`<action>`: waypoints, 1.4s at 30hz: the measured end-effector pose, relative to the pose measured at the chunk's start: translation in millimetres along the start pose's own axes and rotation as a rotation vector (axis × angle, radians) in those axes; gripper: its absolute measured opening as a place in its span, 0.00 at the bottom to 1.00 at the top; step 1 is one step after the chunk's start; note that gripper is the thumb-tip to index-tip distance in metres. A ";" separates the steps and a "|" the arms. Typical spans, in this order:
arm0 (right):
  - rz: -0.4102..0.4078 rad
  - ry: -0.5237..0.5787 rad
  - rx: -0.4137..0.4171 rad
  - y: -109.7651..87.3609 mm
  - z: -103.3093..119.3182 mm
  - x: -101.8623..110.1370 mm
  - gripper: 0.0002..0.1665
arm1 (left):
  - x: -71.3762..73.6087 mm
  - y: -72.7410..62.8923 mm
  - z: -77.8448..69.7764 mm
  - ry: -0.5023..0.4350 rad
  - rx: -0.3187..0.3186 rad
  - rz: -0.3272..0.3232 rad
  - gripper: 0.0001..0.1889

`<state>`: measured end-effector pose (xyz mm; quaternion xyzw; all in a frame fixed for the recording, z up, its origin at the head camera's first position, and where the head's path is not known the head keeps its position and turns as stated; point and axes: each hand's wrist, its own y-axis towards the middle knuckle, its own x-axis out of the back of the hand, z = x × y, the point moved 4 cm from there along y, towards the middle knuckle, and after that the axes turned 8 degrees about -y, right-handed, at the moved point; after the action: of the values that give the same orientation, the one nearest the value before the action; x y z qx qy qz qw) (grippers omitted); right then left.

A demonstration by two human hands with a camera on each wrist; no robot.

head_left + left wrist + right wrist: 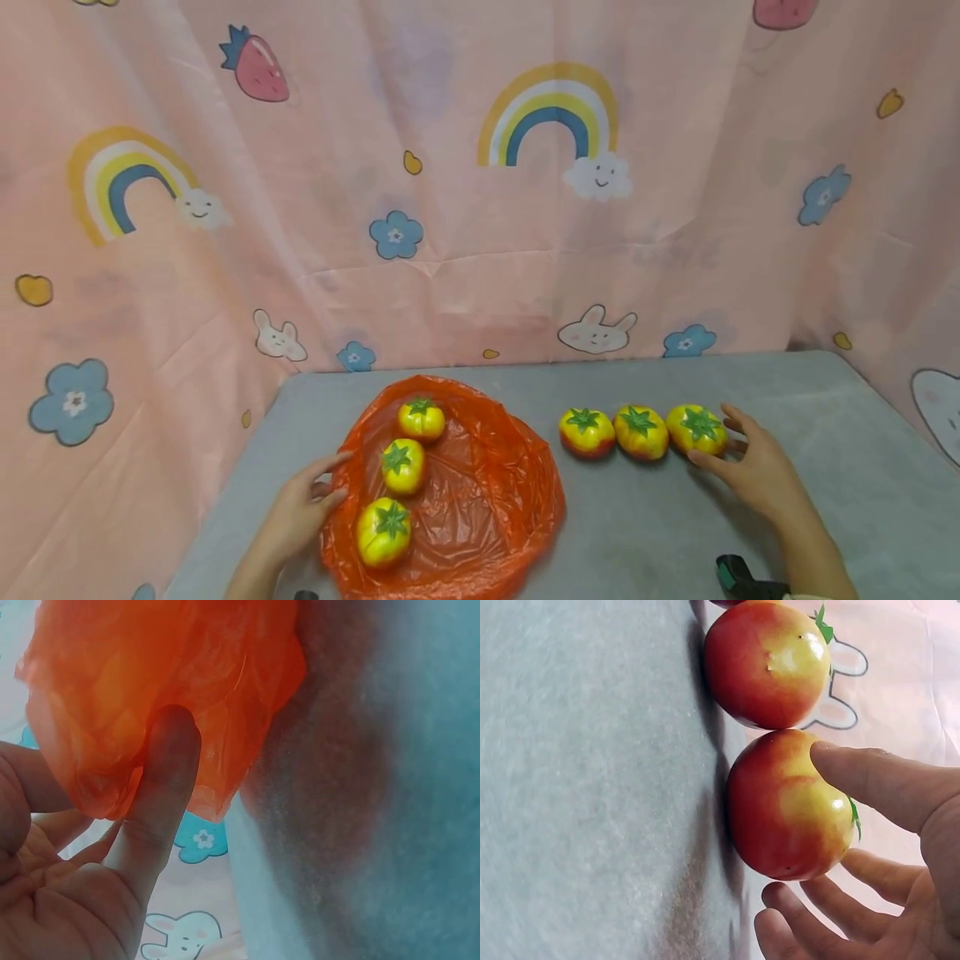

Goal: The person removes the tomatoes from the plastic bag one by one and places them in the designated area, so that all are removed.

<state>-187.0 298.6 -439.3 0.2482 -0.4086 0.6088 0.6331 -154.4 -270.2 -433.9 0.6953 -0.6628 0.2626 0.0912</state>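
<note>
An orange-red plastic bag [480,508] lies spread on the table, its rim bunched up around it. Three yellow toy tomatoes [403,467] with green leafy tops sit in a line on its left part. My left hand [300,508] holds the bag's left edge, with the thumb [169,765] over the orange film and the fingers behind it. Right of the bag, three more yellow-red tomatoes [641,432] stand in a row. Around the rightmost tomato [791,806], my right hand [753,467] is spread, thumb at one side and loosely bent fingers at the other.
The grey table [630,533] reaches back to a pink printed curtain [465,300], which also runs along both sides. A black strap piece [742,579] shows at the right wrist.
</note>
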 end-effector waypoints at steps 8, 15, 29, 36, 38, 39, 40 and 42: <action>0.018 0.014 -0.036 -2.0 -5.5 -4.9 0.60 | -0.9 0.3 1.9 0.020 0.001 0.000 0.26; 0.033 0.026 -0.061 -0.2 -6.5 -6.9 0.58 | -0.9 -0.1 4.0 0.009 0.008 0.003 0.26; 0.006 0.031 -0.056 0.5 -5.0 -6.6 0.57 | -1.1 0.6 0.8 0.003 0.004 -0.005 0.26; 0.004 0.059 -0.077 1.8 -0.8 -9.6 0.58 | -0.7 1.6 0.9 0.009 0.000 0.001 0.26; -0.007 0.060 -0.071 2.3 -0.5 -10.4 0.60 | -0.6 1.7 0.7 0.012 0.007 -0.004 0.26; -0.015 0.058 -0.061 2.6 -0.1 -10.5 0.60 | -0.5 1.5 0.6 0.016 0.008 -0.004 0.26; -0.022 0.055 -0.053 2.8 -0.1 -10.8 0.61 | -0.4 1.4 0.5 0.020 0.009 -0.004 0.26; -0.029 0.051 -0.036 3.5 -0.3 -11.5 0.62 | 0.0 1.1 0.0 0.022 0.016 -0.010 0.26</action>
<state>-189.4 292.7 -449.5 0.2270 -0.3993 0.5985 0.6564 -155.5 -270.3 -434.1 0.6967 -0.6559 0.2750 0.0940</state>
